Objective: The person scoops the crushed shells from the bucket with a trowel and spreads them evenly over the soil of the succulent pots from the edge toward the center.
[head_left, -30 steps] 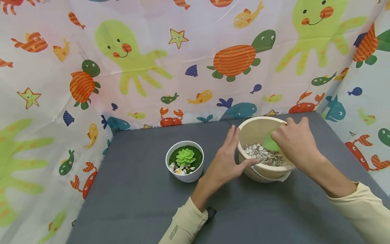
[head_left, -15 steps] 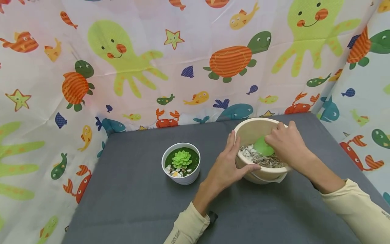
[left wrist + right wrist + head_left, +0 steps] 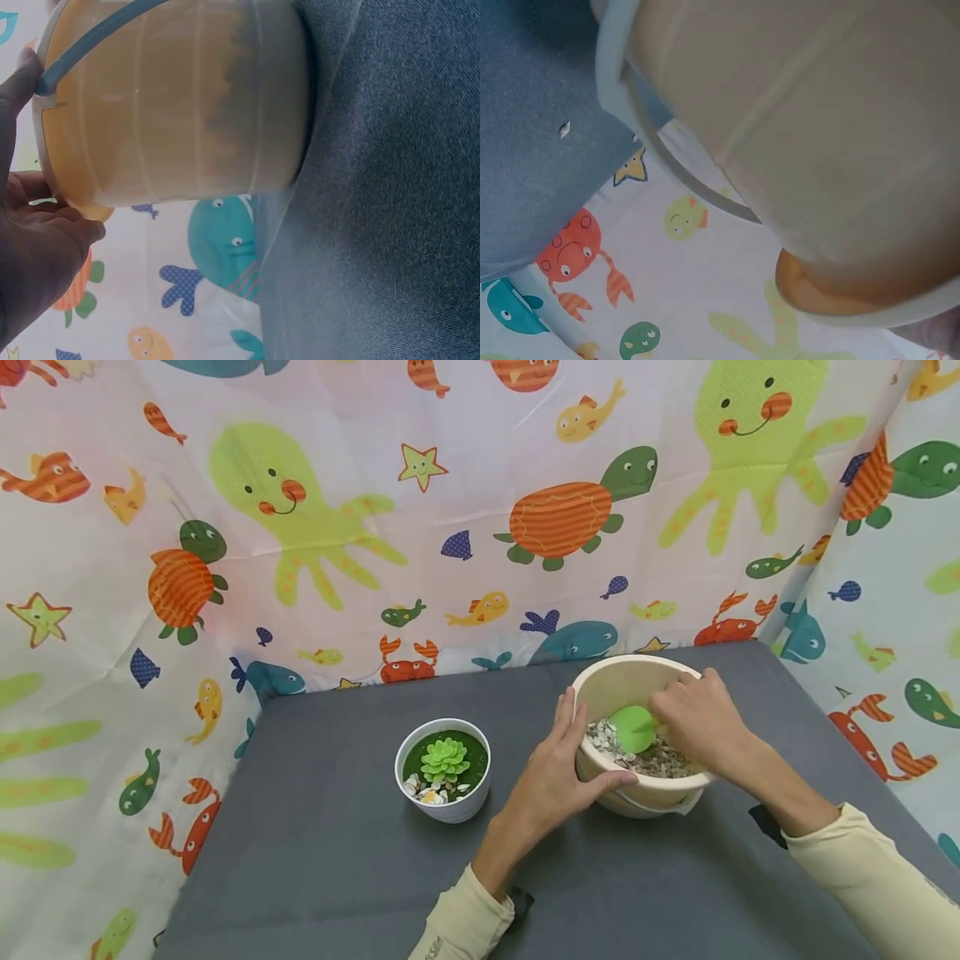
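A cream bucket with a bail handle stands on the grey cloth, partly filled with small shells or gravel. My left hand holds its near left rim, thumb over the edge and fingers along the outside; the left wrist view shows the thumb beside the bail. Inside the bucket, my right hand grips a green toy shovel whose rounded blade touches the shells. Its handle is mostly hidden by the fist. The right wrist view is mostly filled by the bucket's wall.
Left of the bucket stands a white pot with a green artificial succulent and several shells. A curtain printed with sea animals rises behind and at both sides. A small white bit lies on the cloth beside the bucket.
My right hand has brought the shovel leftward inside the bucket, and its blade now faces up more fully. The left hand keeps its place on the rim. The head view has shifted slightly.
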Demonstrator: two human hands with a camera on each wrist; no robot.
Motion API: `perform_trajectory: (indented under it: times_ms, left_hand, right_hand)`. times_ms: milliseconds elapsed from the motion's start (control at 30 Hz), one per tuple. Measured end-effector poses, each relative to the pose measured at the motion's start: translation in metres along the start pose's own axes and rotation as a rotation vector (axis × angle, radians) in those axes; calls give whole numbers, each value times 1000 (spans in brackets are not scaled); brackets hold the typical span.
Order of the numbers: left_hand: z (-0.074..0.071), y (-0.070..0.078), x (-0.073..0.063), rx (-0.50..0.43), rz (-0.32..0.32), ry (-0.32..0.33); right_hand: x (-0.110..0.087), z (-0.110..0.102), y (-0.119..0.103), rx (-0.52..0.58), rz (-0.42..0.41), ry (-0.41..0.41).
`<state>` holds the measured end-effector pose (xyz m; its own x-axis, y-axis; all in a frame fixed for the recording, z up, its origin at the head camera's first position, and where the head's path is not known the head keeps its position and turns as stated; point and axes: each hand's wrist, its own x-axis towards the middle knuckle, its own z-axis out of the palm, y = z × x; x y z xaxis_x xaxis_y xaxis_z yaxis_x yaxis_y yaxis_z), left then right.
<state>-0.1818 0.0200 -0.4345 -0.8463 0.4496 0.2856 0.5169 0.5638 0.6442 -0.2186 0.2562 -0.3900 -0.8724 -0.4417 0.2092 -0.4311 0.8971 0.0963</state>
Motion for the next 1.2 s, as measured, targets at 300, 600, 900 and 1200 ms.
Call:
perform_trajectory:
  times_ms: [300,600,900,1200]
  left_hand:
    - [3,1,-3,-20,1,4]
    - [3,-1,1,-28,23,22]
    - [4,-3,0,-50,12,16]
    - [7,-5,-1,-99,7,35]
  right_hand:
    - [-5,-14,10,151,46,-33]
    - [-9,-36,18,215,94,-22]
    - [-21,-45,26,276,157,-10]
    - [-35,-51,36,285,170,58]
